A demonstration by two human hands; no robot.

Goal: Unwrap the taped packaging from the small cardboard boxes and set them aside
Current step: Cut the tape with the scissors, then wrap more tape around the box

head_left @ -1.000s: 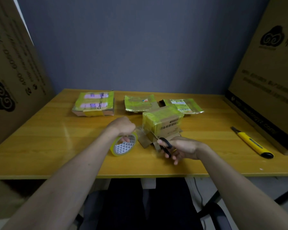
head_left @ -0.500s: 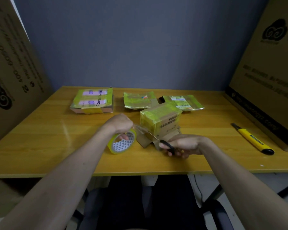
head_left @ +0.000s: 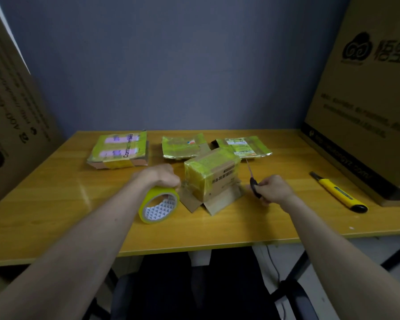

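Note:
A small cardboard box [head_left: 211, 179] wrapped in yellow-green tape stands at the table's middle, its bottom flaps splayed open toward me. My left hand [head_left: 162, 177] grips a roll of yellow tape [head_left: 158, 207] just left of the box, the roll standing on edge. My right hand [head_left: 274, 188] holds black-handled scissors [head_left: 253, 181] to the right of the box, blades pointing up and away. Three flatter taped packages lie behind: one at the left [head_left: 119, 150], one in the middle [head_left: 183, 146], one at the right [head_left: 243, 146].
A yellow utility knife [head_left: 337, 192] lies on the wooden table [head_left: 56, 204] at the right. Large cardboard cartons stand at the left [head_left: 12, 112] and the right [head_left: 367, 100] of the table. A dark chair [head_left: 194, 292] sits under the front edge.
My right hand has carried the scissors from in front of the box to its right side, blades now pointing up. My left hand stays on the tape roll.

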